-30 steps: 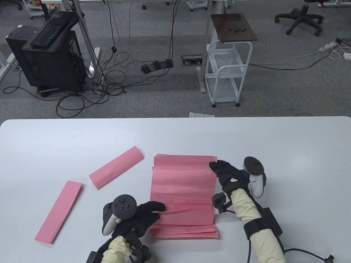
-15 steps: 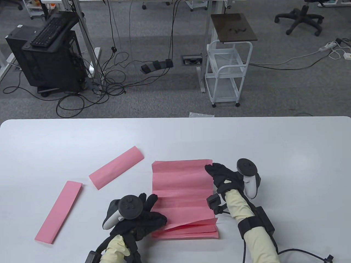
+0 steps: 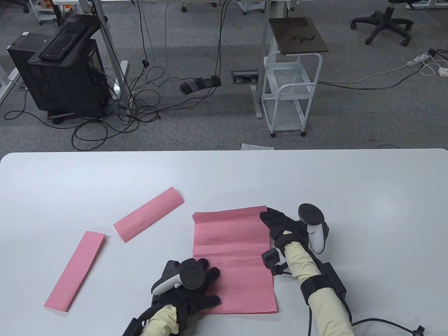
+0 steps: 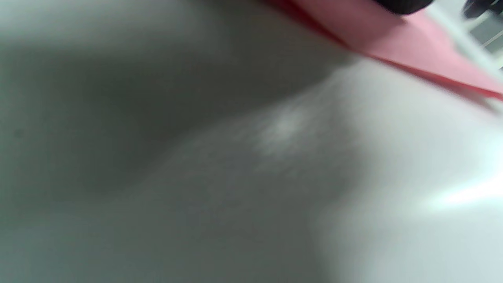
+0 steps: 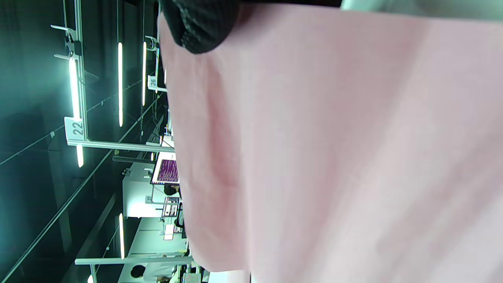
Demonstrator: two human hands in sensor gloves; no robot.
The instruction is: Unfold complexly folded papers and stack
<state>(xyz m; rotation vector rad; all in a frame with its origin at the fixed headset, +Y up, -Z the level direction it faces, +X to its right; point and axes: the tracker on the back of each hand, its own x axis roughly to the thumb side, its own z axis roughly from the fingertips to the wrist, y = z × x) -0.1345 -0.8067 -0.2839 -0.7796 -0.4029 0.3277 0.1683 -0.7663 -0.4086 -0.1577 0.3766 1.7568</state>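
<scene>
A large creased pink sheet (image 3: 232, 259) lies unfolded on the white table (image 3: 367, 196), near the front middle. My left hand (image 3: 210, 283) rests on its near left edge with the fingers spread. My right hand (image 3: 271, 218) holds the sheet's far right corner, which is slightly raised. In the right wrist view the pink sheet (image 5: 334, 157) fills most of the frame, with a black fingertip (image 5: 200, 27) on it. The left wrist view is blurred and shows the sheet's edge (image 4: 401, 47) on the table. Two folded pink strips (image 3: 148, 214) (image 3: 75, 271) lie to the left.
The table's far edge runs across the view, with a white cart (image 3: 290, 98) and a computer stand (image 3: 59, 70) on the floor beyond. A cable (image 3: 381, 320) trails from my right forearm at the front right.
The sheet's far edge has come down and nearer, and the loose layers at its near edge are now flat. My left hand moved nearer and right onto the sheet. My right hand moved slightly left.
</scene>
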